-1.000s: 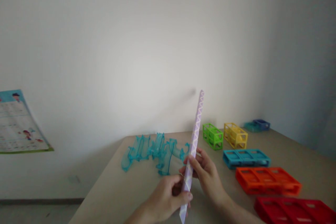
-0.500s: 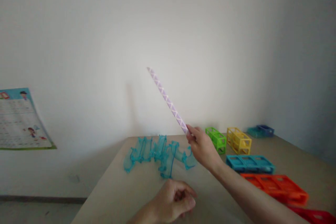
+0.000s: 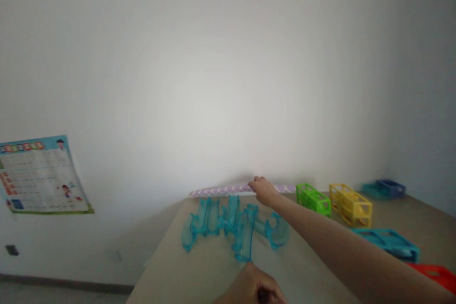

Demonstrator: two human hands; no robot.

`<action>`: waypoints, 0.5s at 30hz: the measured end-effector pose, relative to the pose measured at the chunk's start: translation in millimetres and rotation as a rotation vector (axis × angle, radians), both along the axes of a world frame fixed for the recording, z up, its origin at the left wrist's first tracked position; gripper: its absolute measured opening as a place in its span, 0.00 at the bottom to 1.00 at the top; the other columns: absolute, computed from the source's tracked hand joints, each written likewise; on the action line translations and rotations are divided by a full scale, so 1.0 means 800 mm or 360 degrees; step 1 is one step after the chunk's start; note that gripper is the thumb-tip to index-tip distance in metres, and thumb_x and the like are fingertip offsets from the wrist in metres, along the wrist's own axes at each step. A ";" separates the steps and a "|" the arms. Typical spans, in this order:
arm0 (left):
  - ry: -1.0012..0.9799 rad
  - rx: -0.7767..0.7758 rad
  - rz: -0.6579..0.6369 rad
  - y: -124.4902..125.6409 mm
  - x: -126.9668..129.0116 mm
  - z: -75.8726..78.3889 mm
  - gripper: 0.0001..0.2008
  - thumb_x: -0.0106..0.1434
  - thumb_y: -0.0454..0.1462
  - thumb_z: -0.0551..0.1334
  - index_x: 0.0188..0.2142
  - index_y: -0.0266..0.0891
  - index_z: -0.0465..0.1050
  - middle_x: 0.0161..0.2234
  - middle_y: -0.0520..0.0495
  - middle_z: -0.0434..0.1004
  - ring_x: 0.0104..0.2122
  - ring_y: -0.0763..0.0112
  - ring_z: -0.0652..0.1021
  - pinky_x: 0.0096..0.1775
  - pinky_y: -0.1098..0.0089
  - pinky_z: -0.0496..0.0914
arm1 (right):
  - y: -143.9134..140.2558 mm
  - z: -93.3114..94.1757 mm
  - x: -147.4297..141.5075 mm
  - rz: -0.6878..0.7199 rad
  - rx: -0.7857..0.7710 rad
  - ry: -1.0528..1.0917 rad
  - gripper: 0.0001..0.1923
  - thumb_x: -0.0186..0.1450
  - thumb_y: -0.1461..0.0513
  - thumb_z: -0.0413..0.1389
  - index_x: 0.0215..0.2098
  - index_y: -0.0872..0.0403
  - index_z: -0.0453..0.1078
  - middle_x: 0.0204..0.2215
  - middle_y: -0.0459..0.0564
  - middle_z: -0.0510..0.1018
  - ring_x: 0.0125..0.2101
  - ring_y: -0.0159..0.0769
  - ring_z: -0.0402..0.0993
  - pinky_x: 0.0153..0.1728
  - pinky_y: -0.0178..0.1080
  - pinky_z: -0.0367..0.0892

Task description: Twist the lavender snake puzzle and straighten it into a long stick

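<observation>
My right hand (image 3: 262, 189) is stretched to the far edge of the beige table (image 3: 199, 270), fingers closed over the middle of the long flat lilac strip with white triangles (image 3: 221, 190), which lies level along that edge against the white wall. My left hand (image 3: 253, 289) rests low at the near edge, curled loosely; whether it grips anything I cannot tell, since the frame cuts it off. Just in front of the strip sits the cluster of clear turquoise curved plastic track pieces (image 3: 233, 223). I judge the strip could tip off the table's left end, because that end overhangs. My forearm could also brush the turquoise pieces and scatter them. To the right stand a green frame block (image 3: 312, 198) and a yellow frame block (image 3: 351, 204); the blue and red ones nearer me are partly cropped.
</observation>
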State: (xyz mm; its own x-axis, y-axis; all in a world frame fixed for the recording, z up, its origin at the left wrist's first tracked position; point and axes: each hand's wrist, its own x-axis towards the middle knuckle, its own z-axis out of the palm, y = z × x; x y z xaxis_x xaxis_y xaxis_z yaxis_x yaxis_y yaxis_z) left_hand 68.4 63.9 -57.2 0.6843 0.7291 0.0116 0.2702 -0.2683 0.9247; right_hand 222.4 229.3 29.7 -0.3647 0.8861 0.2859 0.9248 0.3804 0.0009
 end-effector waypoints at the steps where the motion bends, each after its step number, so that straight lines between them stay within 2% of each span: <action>1: 0.0004 -0.0017 0.0000 0.001 0.000 0.000 0.25 0.53 0.54 0.64 0.35 0.33 0.81 0.20 0.50 0.69 0.19 0.79 0.63 0.21 0.75 0.54 | 0.001 -0.005 0.002 -0.0025 -0.0011 -0.0017 0.11 0.67 0.60 0.55 0.46 0.57 0.69 0.47 0.52 0.72 0.46 0.41 0.71 0.45 0.49 0.68; 5: 0.0000 -0.0029 0.0023 0.004 0.001 -0.002 0.21 0.53 0.50 0.64 0.33 0.34 0.82 0.19 0.49 0.71 0.18 0.77 0.63 0.21 0.74 0.55 | -0.001 -0.013 0.006 -0.0146 -0.0031 -0.0018 0.11 0.67 0.60 0.55 0.46 0.57 0.69 0.47 0.53 0.73 0.46 0.42 0.70 0.46 0.50 0.68; 10: 0.0002 0.0050 0.0088 0.000 0.001 0.002 0.15 0.54 0.42 0.62 0.31 0.31 0.82 0.16 0.50 0.66 0.16 0.78 0.61 0.19 0.74 0.52 | -0.021 -0.001 -0.010 -0.0276 -0.0050 0.0113 0.12 0.67 0.59 0.55 0.47 0.57 0.69 0.48 0.53 0.72 0.48 0.43 0.69 0.49 0.52 0.65; 13: 0.0032 0.0119 0.0170 -0.004 0.000 0.007 0.13 0.55 0.40 0.61 0.29 0.32 0.81 0.15 0.53 0.61 0.16 0.79 0.58 0.19 0.73 0.48 | -0.065 -0.003 -0.024 -0.0230 -0.0104 0.0293 0.08 0.67 0.61 0.56 0.41 0.59 0.71 0.42 0.53 0.75 0.45 0.42 0.72 0.47 0.51 0.67; 15: -0.0059 0.0111 0.0245 -0.004 0.001 0.009 0.13 0.55 0.41 0.61 0.26 0.33 0.80 0.15 0.54 0.58 0.16 0.79 0.57 0.20 0.73 0.48 | -0.115 -0.016 -0.029 -0.0117 -0.0145 0.0479 0.06 0.65 0.63 0.57 0.34 0.61 0.72 0.36 0.54 0.77 0.40 0.42 0.74 0.43 0.49 0.69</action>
State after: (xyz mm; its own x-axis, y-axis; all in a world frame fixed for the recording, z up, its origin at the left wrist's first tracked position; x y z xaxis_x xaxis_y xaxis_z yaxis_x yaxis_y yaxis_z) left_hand 69.2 60.5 -50.4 0.5627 0.8218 0.0893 0.2791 -0.2905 0.9153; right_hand 198.9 137.2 17.0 -0.2102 0.9338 0.2895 0.9033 0.2988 -0.3077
